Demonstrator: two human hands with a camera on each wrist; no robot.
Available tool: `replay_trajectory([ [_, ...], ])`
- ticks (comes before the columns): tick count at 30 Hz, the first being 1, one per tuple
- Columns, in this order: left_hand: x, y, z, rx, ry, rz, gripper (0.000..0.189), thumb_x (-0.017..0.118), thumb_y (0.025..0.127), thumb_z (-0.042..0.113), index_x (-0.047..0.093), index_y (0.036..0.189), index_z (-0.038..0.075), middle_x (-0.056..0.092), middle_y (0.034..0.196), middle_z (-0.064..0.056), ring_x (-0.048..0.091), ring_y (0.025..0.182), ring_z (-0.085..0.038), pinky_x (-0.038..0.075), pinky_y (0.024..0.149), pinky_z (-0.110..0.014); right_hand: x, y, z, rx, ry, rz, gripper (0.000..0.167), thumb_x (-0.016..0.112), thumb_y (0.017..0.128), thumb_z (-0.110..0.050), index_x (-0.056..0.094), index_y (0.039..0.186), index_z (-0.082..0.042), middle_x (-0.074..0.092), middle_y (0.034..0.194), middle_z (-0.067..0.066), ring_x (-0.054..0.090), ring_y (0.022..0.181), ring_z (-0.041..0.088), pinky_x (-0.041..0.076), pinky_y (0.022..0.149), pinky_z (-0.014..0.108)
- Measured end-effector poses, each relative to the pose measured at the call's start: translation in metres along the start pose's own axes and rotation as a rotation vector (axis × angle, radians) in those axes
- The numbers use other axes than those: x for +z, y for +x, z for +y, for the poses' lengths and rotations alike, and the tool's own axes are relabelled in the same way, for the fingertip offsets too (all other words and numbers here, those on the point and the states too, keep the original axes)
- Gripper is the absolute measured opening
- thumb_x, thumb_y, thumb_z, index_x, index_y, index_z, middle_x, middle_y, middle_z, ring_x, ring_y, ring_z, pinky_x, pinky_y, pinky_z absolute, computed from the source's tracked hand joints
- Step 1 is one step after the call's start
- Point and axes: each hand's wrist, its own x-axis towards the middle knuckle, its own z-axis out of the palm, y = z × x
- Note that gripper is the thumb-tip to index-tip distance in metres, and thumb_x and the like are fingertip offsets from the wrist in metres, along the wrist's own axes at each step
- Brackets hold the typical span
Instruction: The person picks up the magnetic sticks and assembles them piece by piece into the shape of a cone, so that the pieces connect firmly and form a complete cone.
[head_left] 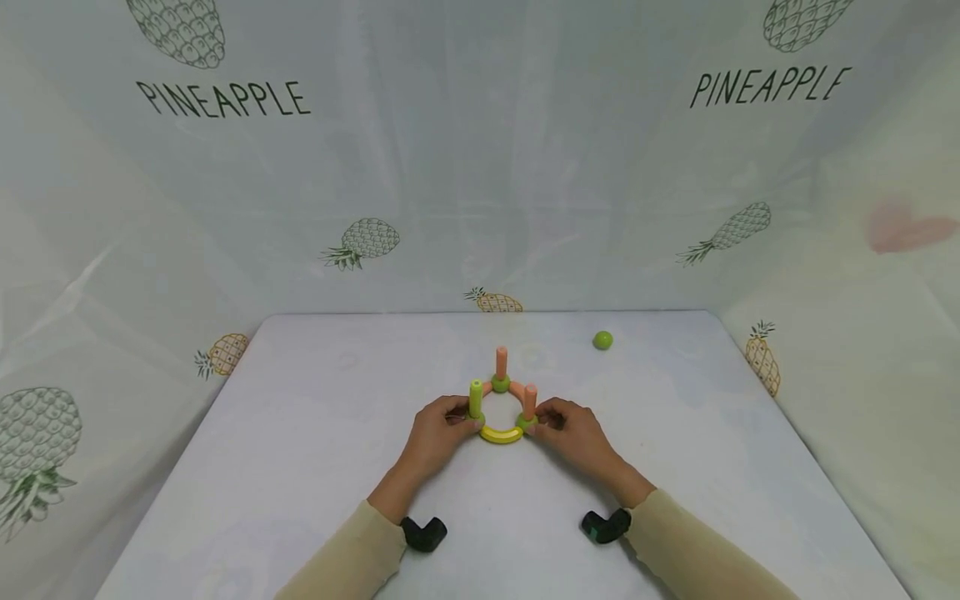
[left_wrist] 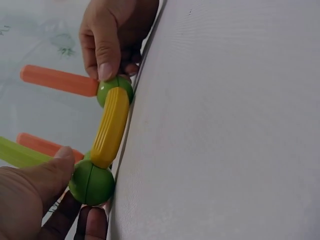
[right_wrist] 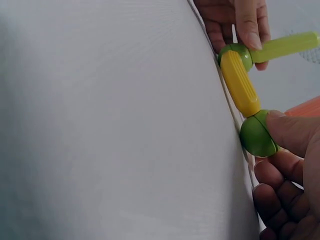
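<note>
A small ring of green balls and curved sticks stands on the table, with a yellow curved piece point(head_left: 501, 436) at its front and orange curved pieces point(head_left: 517, 390) toward the back. Upright from the balls rise a yellow-green rod point(head_left: 476, 400) at the left, an orange rod point(head_left: 530, 402) at the right and another orange rod point(head_left: 501, 363) at the back. My left hand point(head_left: 438, 437) pinches the left green ball point(left_wrist: 92, 184) between thumb and fingers. On the other side, my right hand point(head_left: 576, 435) grips the right green ball point(right_wrist: 257, 136). Fingertips partly cover both balls.
One loose green ball point(head_left: 602, 340) lies near the back right of the white table point(head_left: 300, 467). Behind the table hangs a pale cloth point(head_left: 480, 167) printed with pineapples. Black wrist cameras point(head_left: 424, 534) sit at both cuffs.
</note>
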Motion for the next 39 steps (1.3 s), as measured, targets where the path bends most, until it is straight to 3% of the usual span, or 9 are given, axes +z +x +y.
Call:
replay_trajectory([
  [6, 0.002, 0.002, -0.002, 0.003, 0.022, 0.016, 0.038, 0.082, 0.094, 0.023, 0.073, 0.128, 0.008, 0.073, 0.119, -0.007, 0.069, 0.106, -0.020, 0.058, 0.093, -0.038, -0.001, 0.000, 0.002, 0.000, -0.002, -0.022, 0.025, 0.084, 0.091, -0.026, 0.076, 0.110, -0.014, 0.072, 0.098, -0.005, 0.062, 0.088, 0.009, 0.052, 0.081, 0.029],
  [12, 0.004, 0.002, -0.002, 0.015, 0.013, 0.015, 0.037, 0.082, 0.094, 0.020, 0.074, 0.127, 0.007, 0.074, 0.115, -0.007, 0.070, 0.102, -0.019, 0.059, 0.089, -0.036, -0.016, 0.003, 0.012, 0.003, -0.019, -0.037, 0.022, 0.077, 0.097, -0.024, 0.076, 0.117, -0.015, 0.073, 0.102, -0.005, 0.064, 0.093, 0.011, 0.054, 0.086, 0.034],
  [19, 0.005, 0.003, -0.005, 0.014, 0.024, 0.023, 0.037, 0.081, 0.094, 0.023, 0.074, 0.127, 0.008, 0.074, 0.115, -0.006, 0.069, 0.101, -0.017, 0.058, 0.088, -0.036, -0.051, 0.025, 0.037, 0.027, -0.074, 0.084, 0.029, 0.071, 0.102, -0.023, 0.072, 0.126, -0.005, 0.073, 0.107, 0.007, 0.065, 0.096, 0.023, 0.053, 0.084, 0.038],
  [23, 0.005, 0.003, -0.006, 0.019, 0.019, 0.023, 0.037, 0.081, 0.094, 0.024, 0.074, 0.127, 0.007, 0.074, 0.114, -0.006, 0.069, 0.100, -0.017, 0.058, 0.087, -0.035, -0.075, 0.041, 0.052, 0.040, -0.123, 0.164, 0.038, 0.068, 0.105, -0.023, 0.065, 0.136, 0.000, 0.069, 0.122, 0.019, 0.065, 0.109, 0.034, 0.054, 0.089, 0.047],
  [28, 0.004, 0.002, -0.005, 0.007, 0.025, 0.031, 0.037, 0.081, 0.094, 0.023, 0.074, 0.127, 0.008, 0.074, 0.113, -0.005, 0.067, 0.098, -0.015, 0.057, 0.085, -0.032, -0.100, 0.063, 0.065, -0.015, -0.214, 0.211, 0.048, 0.069, 0.104, -0.019, 0.056, 0.146, 0.000, 0.057, 0.140, 0.028, 0.063, 0.116, 0.043, 0.053, 0.091, 0.057],
  [34, 0.003, 0.000, -0.003, 0.004, 0.015, 0.025, 0.038, 0.081, 0.094, 0.022, 0.073, 0.127, 0.007, 0.074, 0.114, -0.005, 0.068, 0.100, -0.016, 0.058, 0.086, -0.033, -0.113, 0.088, 0.079, -0.047, -0.299, 0.181, 0.056, 0.073, 0.100, -0.014, 0.053, 0.151, -0.004, 0.047, 0.146, 0.032, 0.063, 0.118, 0.048, 0.051, 0.095, 0.063],
  [39, 0.003, 0.001, -0.003, 0.016, 0.021, 0.020, 0.037, 0.081, 0.094, 0.022, 0.073, 0.127, 0.006, 0.074, 0.113, -0.006, 0.069, 0.098, -0.016, 0.058, 0.084, -0.031, -0.112, 0.100, 0.087, -0.012, -0.323, 0.129, 0.057, 0.072, 0.100, -0.016, 0.052, 0.153, -0.005, 0.047, 0.146, 0.033, 0.063, 0.119, 0.048, 0.050, 0.097, 0.064],
])
